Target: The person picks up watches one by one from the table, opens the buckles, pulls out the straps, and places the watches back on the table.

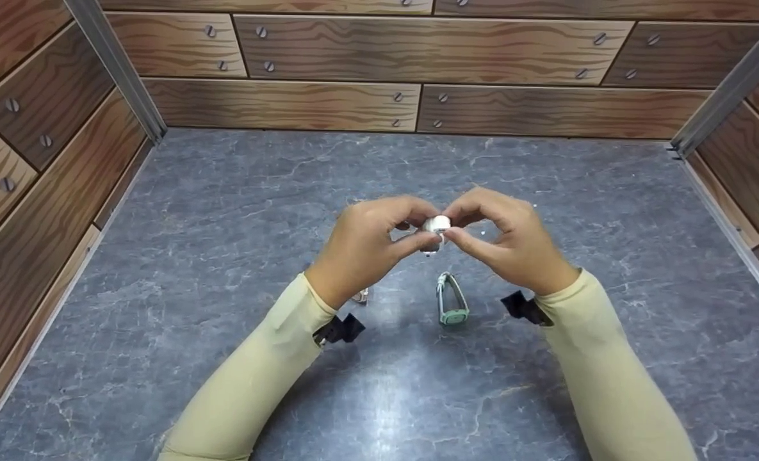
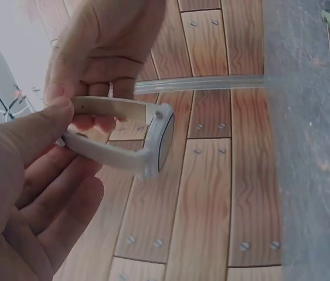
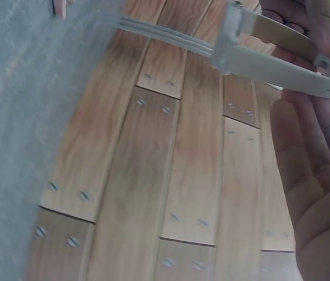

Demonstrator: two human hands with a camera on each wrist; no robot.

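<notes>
Both hands pinch the two strap ends of a white wristwatch (image 1: 438, 224), held up over the table. My left hand (image 1: 367, 240) has its thumb and fingers on one side of the band, and my right hand (image 1: 510, 237) grips at the other side, the fingertips almost meeting. In the left wrist view the strap forms a loop, with the watch case (image 2: 157, 143) at its far end and the strap ends between the fingers. The right wrist view shows the pale strap (image 3: 276, 71) with small holes near its end; the buckle area is partly hidden by fingers.
A green wristwatch (image 1: 454, 316) stands on the grey marbled table (image 1: 379, 397), its strap looped, below the hands. Partly hidden by the left wrist is a small pinkish item (image 1: 360, 296). Wood-patterned walls (image 1: 430, 51) enclose the table at the back and sides.
</notes>
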